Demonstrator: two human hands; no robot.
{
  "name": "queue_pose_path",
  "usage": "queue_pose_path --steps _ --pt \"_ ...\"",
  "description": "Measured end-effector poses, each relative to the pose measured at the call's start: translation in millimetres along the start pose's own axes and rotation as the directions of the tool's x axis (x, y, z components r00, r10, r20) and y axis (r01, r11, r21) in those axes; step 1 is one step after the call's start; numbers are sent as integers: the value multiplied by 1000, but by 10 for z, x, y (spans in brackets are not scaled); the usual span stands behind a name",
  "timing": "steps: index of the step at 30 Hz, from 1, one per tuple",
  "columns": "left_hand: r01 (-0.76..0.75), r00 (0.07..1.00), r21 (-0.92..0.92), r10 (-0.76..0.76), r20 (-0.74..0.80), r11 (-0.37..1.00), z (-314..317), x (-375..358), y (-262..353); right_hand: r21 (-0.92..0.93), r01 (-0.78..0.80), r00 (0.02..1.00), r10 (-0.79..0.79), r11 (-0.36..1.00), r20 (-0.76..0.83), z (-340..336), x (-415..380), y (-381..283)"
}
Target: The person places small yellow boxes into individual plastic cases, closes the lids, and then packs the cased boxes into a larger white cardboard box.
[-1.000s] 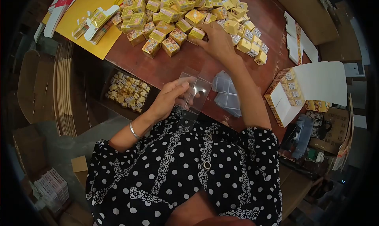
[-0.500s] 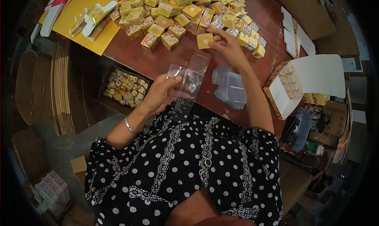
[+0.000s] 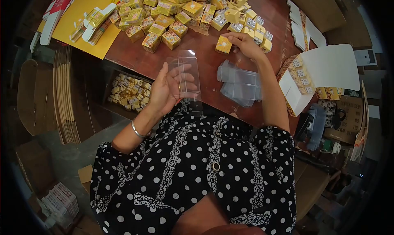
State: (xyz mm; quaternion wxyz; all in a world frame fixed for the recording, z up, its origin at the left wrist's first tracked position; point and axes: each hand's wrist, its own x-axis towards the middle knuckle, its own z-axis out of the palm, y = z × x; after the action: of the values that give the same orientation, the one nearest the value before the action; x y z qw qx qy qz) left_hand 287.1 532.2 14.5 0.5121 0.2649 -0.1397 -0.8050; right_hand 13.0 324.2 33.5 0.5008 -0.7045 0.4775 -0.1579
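My left hand (image 3: pixel 161 91) holds a clear plastic box (image 3: pixel 188 62), its fingers visible through the transparent walls. An open flap stands up at the box's far end. In my right hand (image 3: pixel 248 46) is a small yellow printed box (image 3: pixel 223 45), gripped by its right side just above the table. Below that hand lies a stack of flattened clear plastic boxes (image 3: pixel 240 85). A large pile of small yellow boxes (image 3: pixel 164 21) spreads beyond both hands, and several pale yellow and silver pieces (image 3: pixel 246 25) lie at its right side.
An open display carton (image 3: pixel 301 99) with a raised white lid stands at the right, a row of small pieces inside. Left of the red-brown table (image 3: pixel 135 56), a bin holds many small pieces (image 3: pixel 130 91). Folded cartons (image 3: pixel 96 23) rest on a yellow sheet (image 3: pixel 67 25).
My right hand has drawn the small yellow box a little right and nearer. My left hand has turned the clear plastic box more upright and shifted it left, its fingers now spread behind it.
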Motion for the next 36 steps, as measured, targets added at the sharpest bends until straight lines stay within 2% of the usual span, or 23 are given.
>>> queue_pose_path --steps 4,6,10,12,13,15,16,19,21,22,23,24,25,26,28,29,30,31,34,36 --pt "21 999 10 -21 -34 1000 -3 -2 -6 -99 -47 998 50 994 34 -30 105 32" --pt "20 993 39 -15 -118 999 14 -11 11 -9 -90 993 89 996 -81 2 140 93" --pt "15 994 39 -11 -106 999 -2 -23 46 2 -130 980 129 992 -152 -7 169 101" --pt "-7 993 68 15 -119 998 -18 -11 37 -172 -177 978 153 969 -140 -95 148 54" --pt "-5 993 67 13 -119 998 -34 -3 40 -173 -179 978 156 969 -141 -89 130 -15" --pt "18 993 -8 -18 -113 1000 -63 7 48 -483 -126 969 4 866 -246 -34 106 -148" --pt "21 994 -7 -22 -111 1000 -46 12 43 -482 -129 968 6 867 -249 12 81 -272" --pt "-56 994 90 64 -94 994 7 16 65 -582 -142 983 42 801 -181 153 11 -496" --pt "-130 991 179 132 -2 975 -7 8 120 -432 26 936 -174 902 -307 224 14 -500" --pt "-130 991 201 135 -10 971 3 -13 172 -433 33 937 -179 901 -301 233 -27 -533" --pt "-136 990 199 142 -14 970 16 -25 198 -506 -60 930 -136 861 -342 222 -108 -575" --pt "-188 976 290 210 -49 938 33 -29 211 -569 -155 917 -97 807 -387 228 -178 -599" --pt "-230 958 381 278 -75 896 45 -20 215 -570 -154 917 -98 807 -386 274 -218 -594" --pt "-229 958 382 277 -75 895 38 6 209 -612 -170 928 -84 772 -363 347 -250 -576" --pt "-398 880 534 475 -9 746 37 51 181 -650 -186 937 -67 736 -343 509 -285 -568" --pt "-398 879 534 477 -10 746 66 46 170 -678 -191 928 -93 710 -360 608 -281 -587" --pt "-414 852 593 523 -14 690 115 31 170 -705 -194 920 -123 682 -372 677 -268 -596" --pt "-425 821 652 570 -15 628 149 15 170 -707 -185 922 -129 683 -366 726 -238 -581" --pt "-433 816 705 577 42 562 152 -1 184 -727 -147 936 -144 671 -322 800 -159 -594" --pt "-435 826 686 562 46 584 191 -24 216 -643 9 918 -262 766 -299 693 -192 -629"
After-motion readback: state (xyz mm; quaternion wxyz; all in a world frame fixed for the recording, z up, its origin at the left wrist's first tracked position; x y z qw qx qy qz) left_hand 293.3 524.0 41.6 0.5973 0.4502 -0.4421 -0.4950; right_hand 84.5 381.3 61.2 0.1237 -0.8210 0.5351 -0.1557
